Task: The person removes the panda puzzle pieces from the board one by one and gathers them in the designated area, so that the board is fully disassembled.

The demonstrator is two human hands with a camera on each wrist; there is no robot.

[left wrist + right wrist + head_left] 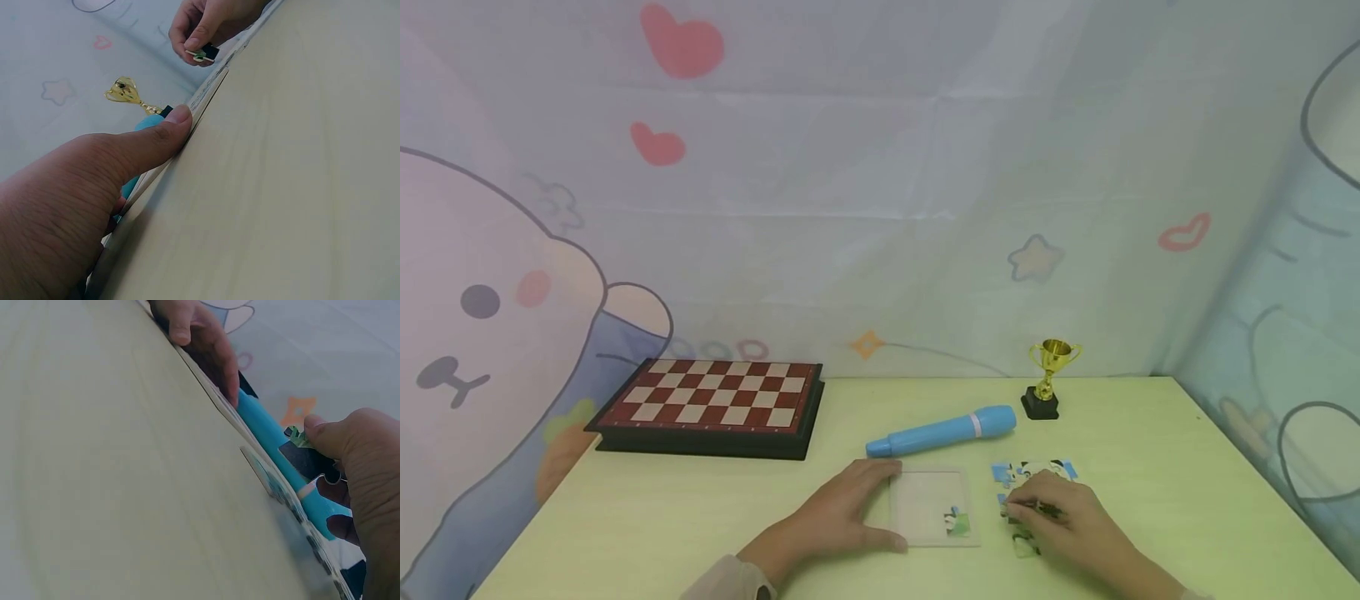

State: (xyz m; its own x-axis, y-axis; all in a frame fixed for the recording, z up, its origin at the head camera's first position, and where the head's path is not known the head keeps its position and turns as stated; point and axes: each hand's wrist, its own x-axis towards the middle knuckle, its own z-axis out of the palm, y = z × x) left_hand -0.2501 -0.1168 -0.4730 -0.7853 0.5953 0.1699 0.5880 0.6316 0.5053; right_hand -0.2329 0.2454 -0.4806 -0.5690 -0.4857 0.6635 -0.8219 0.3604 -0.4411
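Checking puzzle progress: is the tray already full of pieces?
No, the tray holds only one piece in its corner.

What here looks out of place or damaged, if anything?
Nothing stands out. The left hand rests on the puzzle tray, the right hand pinches a puzzle piece, and loose pieces lie beside the tray.

The head view looks forward and down from above the near edge of the table [700, 517], taking in its whole top and the cartoon backdrop [880, 167] that fills the upper half of the frame. Both wrist views sit very low and close, skimming the tabletop, which tilts steeply across each frame. The left wrist view faces rightward, with the trophy [128, 94] at upper left; the right wrist view faces leftward. All three share the blue pen [942, 432] and the puzzle tray [934, 508].
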